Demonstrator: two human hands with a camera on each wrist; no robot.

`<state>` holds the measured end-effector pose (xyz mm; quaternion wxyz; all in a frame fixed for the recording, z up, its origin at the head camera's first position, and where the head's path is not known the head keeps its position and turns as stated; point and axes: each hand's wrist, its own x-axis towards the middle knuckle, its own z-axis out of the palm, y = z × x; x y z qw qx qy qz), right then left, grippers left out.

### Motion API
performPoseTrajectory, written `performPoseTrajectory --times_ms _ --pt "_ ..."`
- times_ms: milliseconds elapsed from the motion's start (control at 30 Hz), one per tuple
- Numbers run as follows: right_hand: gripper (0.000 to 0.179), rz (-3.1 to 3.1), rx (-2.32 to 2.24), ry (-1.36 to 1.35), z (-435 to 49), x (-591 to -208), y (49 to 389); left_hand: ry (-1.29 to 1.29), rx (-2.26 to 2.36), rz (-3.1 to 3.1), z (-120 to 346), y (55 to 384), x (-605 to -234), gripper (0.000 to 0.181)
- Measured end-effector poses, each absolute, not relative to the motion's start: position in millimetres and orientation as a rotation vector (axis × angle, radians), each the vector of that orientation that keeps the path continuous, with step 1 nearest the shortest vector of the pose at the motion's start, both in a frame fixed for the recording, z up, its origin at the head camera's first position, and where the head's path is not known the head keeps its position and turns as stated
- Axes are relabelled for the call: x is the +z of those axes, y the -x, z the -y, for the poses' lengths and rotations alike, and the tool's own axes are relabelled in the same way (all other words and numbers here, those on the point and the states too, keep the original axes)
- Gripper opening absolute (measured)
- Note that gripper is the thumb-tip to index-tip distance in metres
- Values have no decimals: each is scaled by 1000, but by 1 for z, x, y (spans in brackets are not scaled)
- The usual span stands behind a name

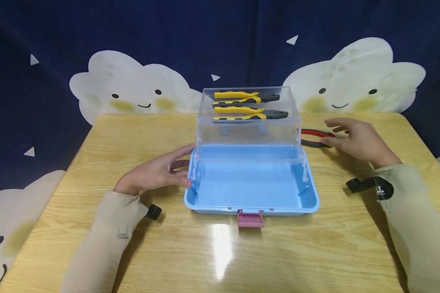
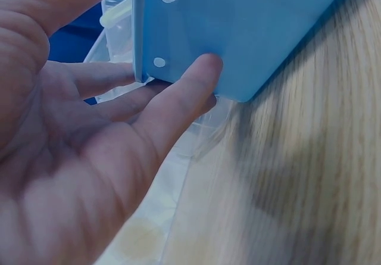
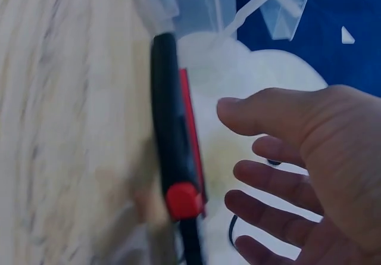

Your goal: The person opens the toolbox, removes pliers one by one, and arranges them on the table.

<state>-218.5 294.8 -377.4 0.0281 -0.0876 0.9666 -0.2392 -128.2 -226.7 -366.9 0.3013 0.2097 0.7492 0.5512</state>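
A blue toolbox [image 1: 242, 187] stands open at the middle of the table, its clear plastic tray [image 1: 247, 136] raised above the base. Two yellow-and-black pliers [image 1: 238, 110] lie side by side in that tray. My left hand [image 1: 159, 173] rests against the box's left end; in the left wrist view the thumb touches the blue wall [image 2: 250, 33]. To the right of the box are red-and-black-handled pliers [image 1: 315, 132], partly hidden by my right hand [image 1: 359, 140]. The right wrist view shows a gap between that hand's spread fingers and the pliers [image 3: 169, 110].
A pink latch [image 1: 250, 220] hangs from the front rim of the box. The wooden table [image 1: 150, 252] extends around it. Behind the table hangs a dark blue curtain [image 1: 168, 32] printed with smiling clouds.
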Motion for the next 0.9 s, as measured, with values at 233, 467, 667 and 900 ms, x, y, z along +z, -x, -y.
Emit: performPoseTrajectory --times_ms 233,467,667,900 --pt "59 -3103 -843 299 -285 -357 202 -570 1442 -1997 223 129 -365 103" --pt "51 -3166 -868 381 -271 -339 196 -583 1446 -1996 223 127 -365 106" --pt "46 -3208 -816 547 -255 -315 198 -581 1472 -1975 225 126 -366 105" --pt "45 -3198 -697 707 -226 -283 197 -587 1487 -1979 227 124 -368 104"
